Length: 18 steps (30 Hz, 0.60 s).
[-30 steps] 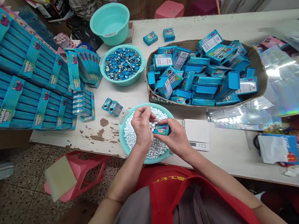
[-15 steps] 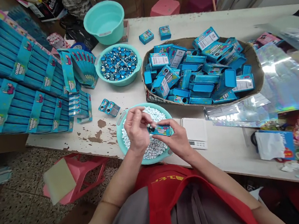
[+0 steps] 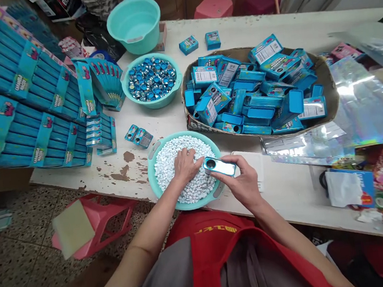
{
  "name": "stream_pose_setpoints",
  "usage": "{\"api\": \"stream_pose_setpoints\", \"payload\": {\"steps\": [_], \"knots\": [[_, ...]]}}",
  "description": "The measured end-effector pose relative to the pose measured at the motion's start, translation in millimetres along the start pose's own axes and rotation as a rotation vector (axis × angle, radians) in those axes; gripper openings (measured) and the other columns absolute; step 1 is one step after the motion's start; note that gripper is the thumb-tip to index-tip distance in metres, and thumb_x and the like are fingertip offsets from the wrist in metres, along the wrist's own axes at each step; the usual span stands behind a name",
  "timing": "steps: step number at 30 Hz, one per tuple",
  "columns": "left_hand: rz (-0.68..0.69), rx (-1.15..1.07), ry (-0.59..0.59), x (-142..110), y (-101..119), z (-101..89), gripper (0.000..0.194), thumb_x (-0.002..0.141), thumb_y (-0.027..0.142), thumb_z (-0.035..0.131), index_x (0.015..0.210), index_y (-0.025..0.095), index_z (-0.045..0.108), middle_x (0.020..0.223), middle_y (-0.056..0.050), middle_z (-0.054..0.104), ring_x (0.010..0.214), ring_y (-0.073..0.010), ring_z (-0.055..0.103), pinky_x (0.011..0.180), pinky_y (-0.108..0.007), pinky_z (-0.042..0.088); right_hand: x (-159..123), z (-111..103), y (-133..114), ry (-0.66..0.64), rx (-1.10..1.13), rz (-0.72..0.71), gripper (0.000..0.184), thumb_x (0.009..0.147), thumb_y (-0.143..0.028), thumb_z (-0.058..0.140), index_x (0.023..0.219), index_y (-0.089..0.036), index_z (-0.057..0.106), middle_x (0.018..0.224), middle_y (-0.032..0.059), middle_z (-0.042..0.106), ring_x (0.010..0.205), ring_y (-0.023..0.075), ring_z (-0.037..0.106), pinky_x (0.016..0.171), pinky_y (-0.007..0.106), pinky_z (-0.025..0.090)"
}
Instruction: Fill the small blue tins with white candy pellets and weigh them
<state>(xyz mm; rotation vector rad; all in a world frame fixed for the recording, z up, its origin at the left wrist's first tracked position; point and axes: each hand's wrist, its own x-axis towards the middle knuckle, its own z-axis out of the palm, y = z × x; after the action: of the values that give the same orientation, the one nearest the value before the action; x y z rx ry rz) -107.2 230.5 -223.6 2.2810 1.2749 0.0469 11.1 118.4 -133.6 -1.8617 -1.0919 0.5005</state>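
My right hand grips a small blue candy tin between thumb and fingers. Its narrow top, with a round hole near the left end, faces up. My left hand rests palm down on white candies heaped in a turquoise basin. Its fingers are bent and apart, with the tips dipping among the pieces, and the thumb points towards the tin. Partly hidden behind my right hand is a white kitchen scale. Left of the basin lie two small blue tins with holes in their tops.
A cardboard tray heaped with blue tins stands behind the scale. Beyond the candies is a turquoise basin of blue and silver caps, with another basin behind it. Stacked blue packs rise at left; shiny film sheets lie right.
My left hand has left the tin's hole and moved down onto the candies. My right hand has shifted right with the tin and tipped its top upward.
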Motion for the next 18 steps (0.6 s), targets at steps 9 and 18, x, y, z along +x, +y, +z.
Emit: {"api": "stream_pose_setpoints", "payload": {"steps": [9,18], "knots": [[-0.239,-0.844,0.298,3,-8,-2.9,0.027,0.078,0.033,0.056,0.057,0.018,0.049,0.057,0.002,0.047,0.058,-0.0111,0.047,0.059,-0.022,0.036,3,4,11,-0.052,-0.135,-0.065,0.034,0.073,-0.044,0.073,0.094,-0.022,0.06,0.09,0.0044,0.066,0.085,0.0231,0.063,0.076,0.038,0.051],[-0.358,-1.827,0.361,-17,31,-74.6,0.025,0.072,0.037,0.062,0.069,0.019,0.045,0.063,0.004,0.054,0.045,-0.0073,0.049,0.045,-0.021,0.04,6,33,-12,-0.188,-0.318,-0.296,0.023,0.081,-0.04,0.065,0.093,-0.021,0.057,0.087,0.0057,0.066,0.083,0.025,0.061,0.071,0.038,0.043]]}}
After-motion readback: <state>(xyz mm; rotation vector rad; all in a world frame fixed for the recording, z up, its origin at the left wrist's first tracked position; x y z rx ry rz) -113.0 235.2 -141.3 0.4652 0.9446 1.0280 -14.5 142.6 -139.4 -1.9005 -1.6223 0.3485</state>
